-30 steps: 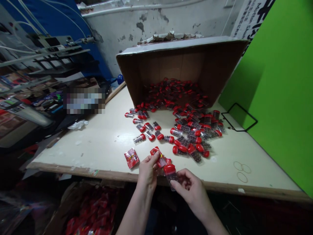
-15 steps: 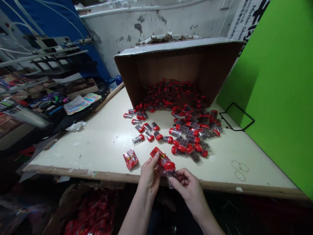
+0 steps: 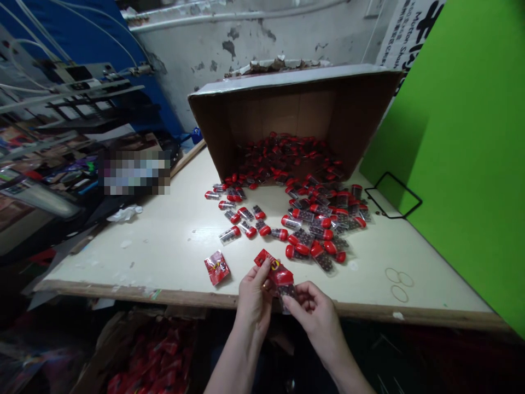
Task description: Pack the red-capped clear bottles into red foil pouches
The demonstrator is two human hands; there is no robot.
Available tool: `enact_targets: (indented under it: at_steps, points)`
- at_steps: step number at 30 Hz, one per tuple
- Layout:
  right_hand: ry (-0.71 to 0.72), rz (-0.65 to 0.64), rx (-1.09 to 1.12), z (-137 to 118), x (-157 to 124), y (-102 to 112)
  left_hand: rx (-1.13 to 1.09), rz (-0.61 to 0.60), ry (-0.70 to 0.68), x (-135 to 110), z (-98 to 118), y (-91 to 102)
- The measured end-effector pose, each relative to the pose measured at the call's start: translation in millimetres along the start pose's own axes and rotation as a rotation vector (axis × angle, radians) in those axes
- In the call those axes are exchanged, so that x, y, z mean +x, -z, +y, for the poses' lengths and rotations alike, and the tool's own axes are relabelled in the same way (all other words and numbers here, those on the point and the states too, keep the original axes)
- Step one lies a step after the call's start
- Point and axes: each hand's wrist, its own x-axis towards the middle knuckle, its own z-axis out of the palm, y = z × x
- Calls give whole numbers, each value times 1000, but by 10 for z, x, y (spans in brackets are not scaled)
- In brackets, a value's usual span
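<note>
Above the table's front edge, my left hand (image 3: pixel 255 295) pinches a small red printed plastic packet (image 3: pixel 268 260) between thumb and fingers. My right hand (image 3: pixel 315 307) grips the lower part of a small clear bottle (image 3: pixel 287 291) filled with dark round beads. The bottle's red-capped end is at the packet's near end and looks to be inside it; the exact overlap is hard to see. To the left, a similar red packet (image 3: pixel 217 268) lies on the table. Several like bottles (image 3: pixel 301 239) are spread beyond my hands, red-capped and lying on their sides.
A cardboard box (image 3: pixel 293 85) lies on its side at the back, with bottles spilling out. A black wire frame (image 3: pixel 394 196) leans by the green panel (image 3: pixel 467 164). Rubber bands (image 3: pixel 399 294) lie at right. Below the table at left, a container holds many red packets (image 3: pixel 158 353).
The bottle's red cap has moved up and left against the packet, which now seems to cover it. Both hands keep their grips. The view has shifted slightly.
</note>
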Motion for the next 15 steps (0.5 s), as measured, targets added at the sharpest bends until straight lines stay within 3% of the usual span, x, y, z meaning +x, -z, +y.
enact_targets:
  at_steps: [12,15]
  points:
    - [35,60,-76,3,13,2,152,-123,61,-91,-81,63]
    - [2,-7,50,-43,1,12,136,-188,58,-112,-54,51]
